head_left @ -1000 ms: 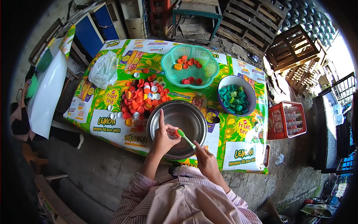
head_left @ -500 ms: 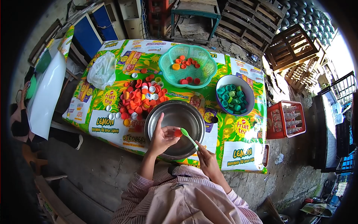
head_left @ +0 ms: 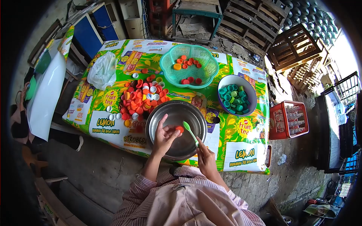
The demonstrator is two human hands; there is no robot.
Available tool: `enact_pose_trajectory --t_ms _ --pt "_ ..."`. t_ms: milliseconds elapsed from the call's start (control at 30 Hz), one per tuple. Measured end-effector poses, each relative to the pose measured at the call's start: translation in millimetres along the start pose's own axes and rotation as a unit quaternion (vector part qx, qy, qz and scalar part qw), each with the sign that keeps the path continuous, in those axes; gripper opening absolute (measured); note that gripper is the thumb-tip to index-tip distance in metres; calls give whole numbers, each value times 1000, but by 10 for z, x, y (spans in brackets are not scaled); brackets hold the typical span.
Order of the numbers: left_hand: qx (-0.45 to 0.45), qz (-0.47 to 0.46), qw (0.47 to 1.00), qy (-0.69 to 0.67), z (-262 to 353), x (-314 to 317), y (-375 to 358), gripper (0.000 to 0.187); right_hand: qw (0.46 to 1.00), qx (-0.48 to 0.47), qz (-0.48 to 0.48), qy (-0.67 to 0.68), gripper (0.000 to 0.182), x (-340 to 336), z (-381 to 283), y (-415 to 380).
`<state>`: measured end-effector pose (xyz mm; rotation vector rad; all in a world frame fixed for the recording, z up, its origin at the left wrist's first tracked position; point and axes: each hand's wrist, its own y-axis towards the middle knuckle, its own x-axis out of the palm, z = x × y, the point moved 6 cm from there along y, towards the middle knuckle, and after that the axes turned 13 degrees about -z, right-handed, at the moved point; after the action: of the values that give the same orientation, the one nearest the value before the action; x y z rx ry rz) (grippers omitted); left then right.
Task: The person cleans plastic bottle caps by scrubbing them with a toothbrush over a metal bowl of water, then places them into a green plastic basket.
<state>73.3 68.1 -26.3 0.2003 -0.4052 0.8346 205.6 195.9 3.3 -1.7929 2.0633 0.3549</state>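
Observation:
Over the left part of a steel bowl [head_left: 196, 113], my left hand [head_left: 164, 137] pinches a red bottle cap [head_left: 179, 129]. Its thumb and fingers are round the cap, with one finger raised. My right hand [head_left: 205, 156] grips the handle of a light green spoon-like tool [head_left: 190, 133] at the bowl's right side. The tool's head stands near the cap, a small gap apart from it. Left of the bowl is a pile of red, orange and white caps [head_left: 139, 100].
A green basket [head_left: 166, 77] with red and orange caps stands at the back. At the right is a white bowl [head_left: 251, 84] of green caps. A plastic bag [head_left: 102, 71] lies at the left. A red crate [head_left: 276, 130] stands beyond the table's right edge.
The red cap has moved slightly left and towards me, away from the tool's head, and shows a flat face. My right hand and the tool have shifted slightly left.

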Motion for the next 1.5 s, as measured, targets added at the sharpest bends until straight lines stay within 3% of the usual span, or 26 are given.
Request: enact_pose_trajectory --t_ms 167,333,567,700,833,900,1033,1067,1100,1167,1200,1233,1267,1300,1333,1367,1433,1500 --pt "29 -4 986 162 109 69 17 80 997 -37 -43 -60 49 -18 -128 3" --pt "50 5 943 328 249 143 7 95 997 -18 -20 -77 51 -24 3 13" --pt "69 38 909 409 415 167 -1 107 995 -10 7 -100 47 -19 66 23" --pt "87 24 909 408 434 168 23 107 992 -29 -34 -119 50 20 -86 -10" --pt "64 34 948 311 407 112 -4 107 997 12 -17 -71 50 1 123 12" --pt "18 26 997 72 174 -7 5 100 1000 1 -4 -17 46 -19 98 -23" --pt "-81 68 986 -131 -55 -122 -46 88 999 2 -33 21 41 31 -104 -29" --pt "-83 67 986 -124 -35 -102 -59 85 996 58 -60 11 43 50 -63 -18" --pt "-80 63 987 -123 -43 -123 -57 85 997 55 -56 9 43 48 -51 -19" --pt "-108 56 990 -67 -99 -204 -63 83 998 -8 -4 -54 47 13 -84 -46" --pt "-111 49 991 -63 -84 -211 -61 81 998 20 -11 -64 51 -12 -88 -54" --pt "-57 26 998 -10 3 -188 -24 77 998 18 -6 -64 51 -30 -101 -63" --pt "-27 7 984 174 114 -167 -10 74 997 19 -1 -75 52 -52 -108 -71" --pt "4 -11 937 350 304 -59 6 70 996 20 4 -86 53 -67 -109 -81" --pt "80 -26 826 557 366 -20 24 61 995 26 9 -97 54 -53 -66 -87" --pt "69 -58 808 582 360 2 49 53 995 26 13 -97 54 -43 -81 -102" --pt "3 -102 894 435 310 11 85 44 993 60 10 -99 54 -19 -86 -111" --pt "5 -131 877 463 316 26 121 41 994 59 25 -91 53 37 -71 -132"
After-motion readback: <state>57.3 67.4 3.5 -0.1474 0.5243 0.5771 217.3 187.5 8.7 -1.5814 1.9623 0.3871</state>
